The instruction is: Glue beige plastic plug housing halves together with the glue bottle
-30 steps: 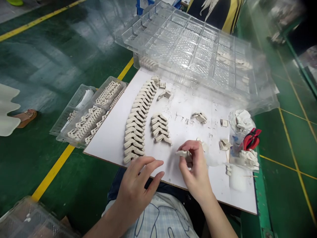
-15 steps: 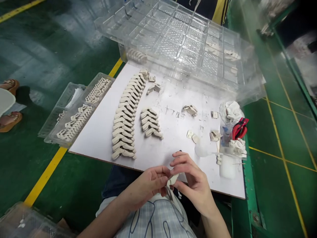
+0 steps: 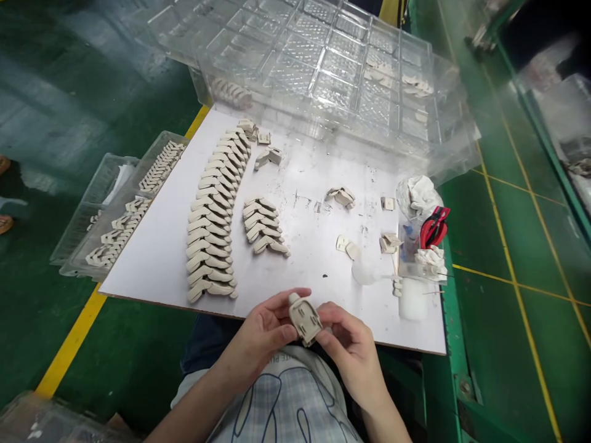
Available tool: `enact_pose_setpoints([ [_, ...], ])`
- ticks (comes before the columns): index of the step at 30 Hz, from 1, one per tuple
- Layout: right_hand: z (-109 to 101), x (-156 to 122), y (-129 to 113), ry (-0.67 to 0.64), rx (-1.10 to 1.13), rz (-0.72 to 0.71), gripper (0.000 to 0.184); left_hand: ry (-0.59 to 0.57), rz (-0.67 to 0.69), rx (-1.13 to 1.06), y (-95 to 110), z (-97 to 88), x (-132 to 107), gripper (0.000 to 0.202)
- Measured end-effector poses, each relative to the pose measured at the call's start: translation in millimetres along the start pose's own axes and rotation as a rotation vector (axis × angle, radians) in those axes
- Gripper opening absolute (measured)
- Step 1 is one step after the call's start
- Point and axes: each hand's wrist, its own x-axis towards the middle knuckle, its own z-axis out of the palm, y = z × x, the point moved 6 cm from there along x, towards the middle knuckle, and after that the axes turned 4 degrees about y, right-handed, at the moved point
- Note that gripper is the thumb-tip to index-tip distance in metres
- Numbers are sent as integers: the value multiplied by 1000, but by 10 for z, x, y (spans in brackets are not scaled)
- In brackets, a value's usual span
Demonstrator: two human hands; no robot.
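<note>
Between my two hands, over the near edge of the white board, is a beige slotted plastic part (image 3: 305,320). Its slotted face is turned up, with a small rounded knob at the top left. My left hand (image 3: 265,335) grips its left side between thumb and fingers. At its right side, my right hand (image 3: 348,344) pinches the edge. Beyond my hands a short row of nested beige V-shaped parts (image 3: 264,224) lies on the board, and left of it runs a long curved row of such parts (image 3: 212,215).
Clear compartment trays (image 3: 318,80) cover the far side of the white board (image 3: 305,271). Loose beige pieces (image 3: 340,197) lie mid-board. Red-handled pliers (image 3: 434,227), crumpled white tissue (image 3: 419,194) and a white tub (image 3: 412,299) crowd the right edge. Filled trays (image 3: 124,215) stand at left.
The beige part has turned from edge-on to showing its slotted face. My right hand's fingers have lowered onto its right side. The whole view has shifted a little to the right.
</note>
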Motion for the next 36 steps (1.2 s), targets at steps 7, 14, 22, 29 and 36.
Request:
enact_pose_setpoints([
  [7,-750,-89,-13,777,-280,-277,18,14,49,13,57,3,44,48],
  [14,-919,215,113,691,-320,-168,26,118,-3,-26,45,80,138,61],
  [22,-845,461,-147,484,309,-183,40,145,-6,-73,51,119,177,54],
  [29,-613,687,-418,551,279,-251,47,88,14,-56,51,131,201,55],
  [36,-416,467,-720,551,-259,-661,49,7,15,-53,23,133,217,54],
])
